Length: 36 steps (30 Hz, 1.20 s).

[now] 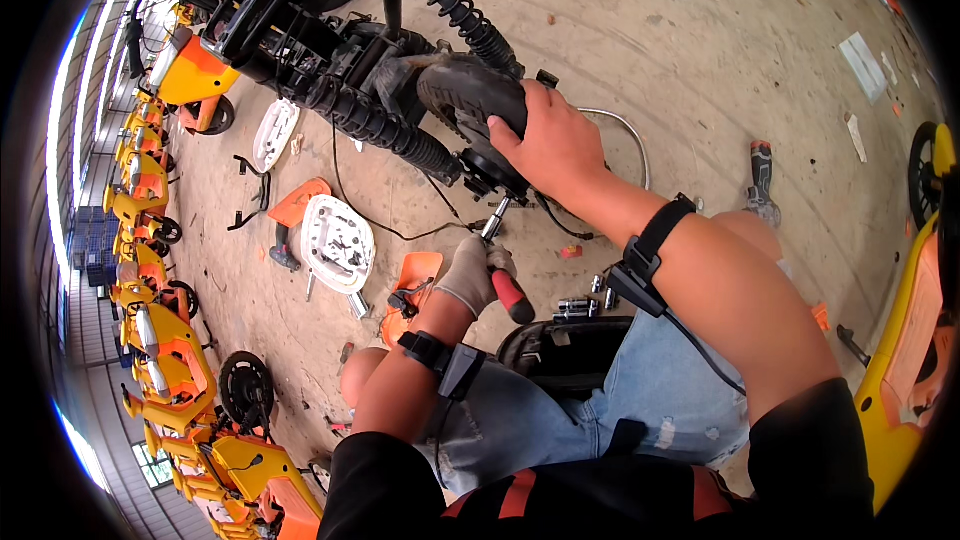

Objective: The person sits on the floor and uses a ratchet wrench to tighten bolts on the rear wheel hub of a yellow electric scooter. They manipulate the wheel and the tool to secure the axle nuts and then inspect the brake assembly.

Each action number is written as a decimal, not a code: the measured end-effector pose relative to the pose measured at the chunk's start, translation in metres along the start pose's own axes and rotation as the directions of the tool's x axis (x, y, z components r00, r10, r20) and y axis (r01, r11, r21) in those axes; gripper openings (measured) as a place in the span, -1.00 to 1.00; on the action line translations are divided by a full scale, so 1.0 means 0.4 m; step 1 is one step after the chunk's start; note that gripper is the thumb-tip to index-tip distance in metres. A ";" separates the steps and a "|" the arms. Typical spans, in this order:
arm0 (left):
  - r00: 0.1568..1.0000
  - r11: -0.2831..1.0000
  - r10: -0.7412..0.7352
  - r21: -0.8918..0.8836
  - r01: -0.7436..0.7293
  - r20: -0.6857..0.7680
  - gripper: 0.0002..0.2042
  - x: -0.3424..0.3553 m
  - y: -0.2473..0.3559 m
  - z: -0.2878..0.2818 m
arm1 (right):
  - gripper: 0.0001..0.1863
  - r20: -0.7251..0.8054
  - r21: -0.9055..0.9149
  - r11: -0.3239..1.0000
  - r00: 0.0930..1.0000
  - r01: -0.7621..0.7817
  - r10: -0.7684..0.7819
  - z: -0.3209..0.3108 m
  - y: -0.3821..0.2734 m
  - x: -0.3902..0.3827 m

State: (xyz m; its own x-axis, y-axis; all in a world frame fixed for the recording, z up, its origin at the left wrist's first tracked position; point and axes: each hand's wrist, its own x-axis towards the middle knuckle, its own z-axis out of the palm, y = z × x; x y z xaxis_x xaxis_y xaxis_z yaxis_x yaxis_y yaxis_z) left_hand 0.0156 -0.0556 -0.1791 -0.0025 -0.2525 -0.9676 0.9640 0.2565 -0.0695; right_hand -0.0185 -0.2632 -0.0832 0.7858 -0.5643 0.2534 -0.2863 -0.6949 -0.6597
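A scooter's wheel with a black tire (462, 90) sits between two coil-spring shock absorbers. My bare right hand (556, 140) grips the tire, its thumb on the tread and its fingers partly hidden over the far side. Below it, my gloved left hand (474, 272) is closed around a ratchet wrench (512, 298) with a red and black handle. A shiny socket (496, 216) runs from the wrench up to the wheel's axle end. The glove hides the wrench's head in part.
A white tray of small parts (338, 245) and an orange panel (415, 275) lie left of my hands. Loose sockets (576, 309) rest by a black bin (550, 350) near my knees. A power tool (762, 185) stands at right. Yellow scooters (165, 340) line the left.
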 end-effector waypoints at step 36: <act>0.865 0.857 0.476 0.307 -0.415 -0.158 -0.88 -0.028 -0.123 0.067 | -0.32 0.006 -0.021 1.000 1.000 -0.020 0.020 0.003 -0.002 0.000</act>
State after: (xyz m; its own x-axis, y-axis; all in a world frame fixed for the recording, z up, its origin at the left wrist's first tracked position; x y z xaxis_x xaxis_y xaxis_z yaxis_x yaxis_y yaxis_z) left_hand -0.0247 -0.0902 -0.1584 0.4145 0.0510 -0.9086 0.9083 0.0383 0.4165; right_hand -0.0175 -0.2622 -0.0834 0.7831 -0.5756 0.2354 -0.3139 -0.6927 -0.6494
